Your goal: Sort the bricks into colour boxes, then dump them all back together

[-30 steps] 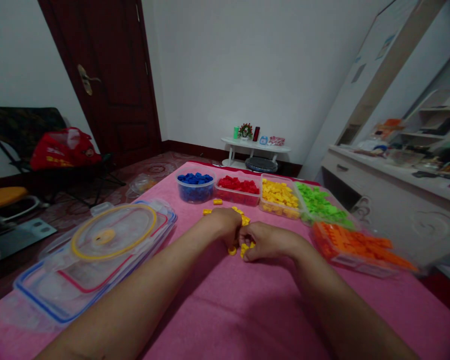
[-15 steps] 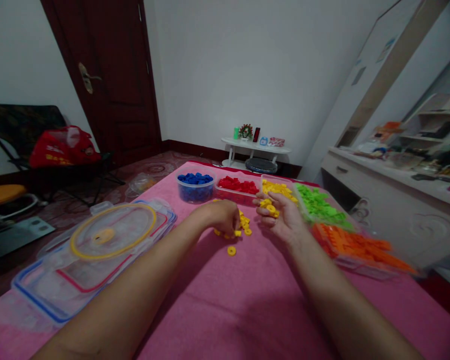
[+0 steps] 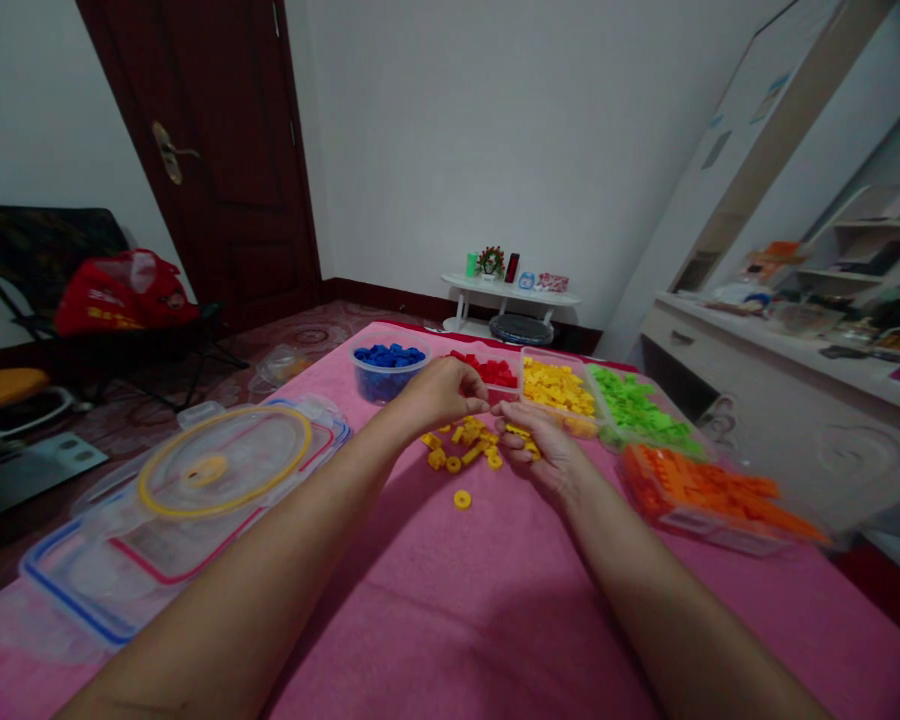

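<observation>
The left forearm [image 3: 300,530] and right forearm [image 3: 645,560] are bare, broad toward the lower edge and tapering smoothly to narrower wrists [image 3: 579,485]. The left hand [image 3: 442,395] and right hand [image 3: 559,455] are bare too, with slender fingers [image 3: 519,412]. A small dark mark [image 3: 184,706], perhaps a crease, crosses the left forearm's broad end

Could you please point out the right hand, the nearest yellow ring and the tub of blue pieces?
Right hand [image 3: 547,442]: head view, middle of the hand.
Nearest yellow ring [image 3: 457,500]: head view, band's left side.
Tub of blue pieces [image 3: 379,388]: head view, front wall.
</observation>
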### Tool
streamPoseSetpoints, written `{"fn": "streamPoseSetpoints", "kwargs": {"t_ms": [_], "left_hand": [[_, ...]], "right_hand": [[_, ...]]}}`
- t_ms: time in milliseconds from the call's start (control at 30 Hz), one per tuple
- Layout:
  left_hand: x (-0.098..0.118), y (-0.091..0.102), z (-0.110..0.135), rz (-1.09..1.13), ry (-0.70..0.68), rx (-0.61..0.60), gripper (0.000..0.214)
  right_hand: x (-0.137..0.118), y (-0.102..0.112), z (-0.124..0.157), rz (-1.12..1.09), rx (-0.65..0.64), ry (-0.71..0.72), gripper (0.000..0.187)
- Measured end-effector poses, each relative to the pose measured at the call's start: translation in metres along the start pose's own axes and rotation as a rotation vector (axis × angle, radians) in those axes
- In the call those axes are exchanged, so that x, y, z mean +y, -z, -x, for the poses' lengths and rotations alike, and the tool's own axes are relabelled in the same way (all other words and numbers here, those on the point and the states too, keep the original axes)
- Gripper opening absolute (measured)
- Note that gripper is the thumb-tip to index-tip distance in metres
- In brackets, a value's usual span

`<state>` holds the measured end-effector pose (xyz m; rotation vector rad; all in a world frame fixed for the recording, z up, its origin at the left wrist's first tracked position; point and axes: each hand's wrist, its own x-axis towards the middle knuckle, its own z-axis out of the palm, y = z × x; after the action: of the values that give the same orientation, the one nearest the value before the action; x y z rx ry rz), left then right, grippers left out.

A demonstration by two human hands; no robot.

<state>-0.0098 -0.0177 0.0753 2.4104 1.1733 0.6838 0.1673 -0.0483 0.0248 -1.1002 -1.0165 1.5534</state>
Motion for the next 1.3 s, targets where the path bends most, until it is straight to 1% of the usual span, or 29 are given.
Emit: {"fn": "streamPoseSetpoints", "kwargs": {"t_ms": [67,133,200,267,333,400,467,500,533,600,667,700,767,833,900,967,1000,1067,1133,1200,1233,1300], "left_hand": [[-0.004,-0.007,0.001,-0.146,0.105,-0.105,0.018],[-0.003,-0.018,0.002,-0.301,0.196,-0.193,0.024],[0.003,-0.030,0.004,-0.419,0.231,-0.250,0.034],[0.009,-0.040,0.006,-0.498,0.229,-0.275,0.034],[0.012,-0.043,0.007,-0.525,0.229,-0.291,0.027],[0.012,-0.037,0.007,-0.504,0.243,-0.309,0.025],[0.007,-0.026,0.005,-0.424,0.253,-0.303,0.024],[0.004,-0.020,0.003,-0.367,0.244,-0.267,0.022],[0.002,-0.015,0.002,-0.302,0.217,-0.202,0.021],[0.000,-0.008,0.000,-0.153,0.123,-0.031,0.022],[0.004,-0.007,-0.002,-0.014,0.010,0.109,0.024],[0.008,-0.008,-0.002,0.035,-0.039,0.148,0.024],[0.015,-0.011,-0.001,0.083,-0.115,0.192,0.024],[0.018,-0.015,-0.002,0.097,-0.158,0.235,0.024],[0.013,-0.018,-0.004,0.127,-0.152,0.279,0.024],[-0.002,-0.021,-0.008,0.155,-0.094,0.305,0.025],[-0.011,-0.023,-0.010,0.156,-0.052,0.313,0.025],[-0.032,-0.028,-0.014,0.136,0.035,0.320,0.026],[-0.051,-0.034,-0.016,0.106,0.115,0.322,0.026],[-0.065,-0.041,-0.017,0.079,0.166,0.307,0.027],[-0.070,-0.043,-0.017,0.066,0.182,0.299,0.027],[-0.076,-0.048,-0.017,0.044,0.197,0.273,0.026]], "right_hand": [[0.002,0.010,-0.001,0.453,0.038,0.072,0.021],[0.004,0.014,-0.001,0.942,0.029,0.079,0.027],[0.007,0.013,0.000,1.313,0.058,0.069,0.028],[0.008,0.010,0.001,1.511,0.121,0.073,0.029],[0.008,0.008,0.002,1.557,0.126,0.089,0.025],[0.006,0.010,0.002,1.449,0.070,0.085,0.020],[0.002,0.013,0.002,1.196,-0.001,0.069,0.018],[0.000,0.014,0.002,1.030,-0.009,0.067,0.017],[-0.002,0.014,0.003,0.848,0.003,0.072,0.016],[-0.005,0.010,0.004,0.467,0.021,0.108,0.016],[-0.006,0.001,0.006,0.100,-0.016,0.119,0.023],[-0.006,-0.003,0.007,-0.058,-0.056,0.103,0.024],[-0.005,-0.012,0.008,-0.291,-0.115,0.043,0.023],[-0.002,-0.018,0.009,-0.423,-0.137,0.019,0.019],[0.000,-0.019,0.008,-0.486,-0.153,0.048,0.016],[0.000,-0.014,0.006,-0.516,-0.125,0.086,0.015],[-0.001,-0.010,0.005,-0.524,-0.087,0.103,0.015],[-0.009,0.002,-0.001,-0.508,0.038,0.147,0.015],[-0.023,0.016,-0.011,-0.356,0.211,0.207,0.016],[-0.042,0.032,-0.026,-0.125,0.375,0.253,0.019],[-0.052,0.040,-0.035,-0.032,0.432,0.261,0.021],[-0.071,0.054,-0.051,0.083,0.496,0.253,0.027]]}}
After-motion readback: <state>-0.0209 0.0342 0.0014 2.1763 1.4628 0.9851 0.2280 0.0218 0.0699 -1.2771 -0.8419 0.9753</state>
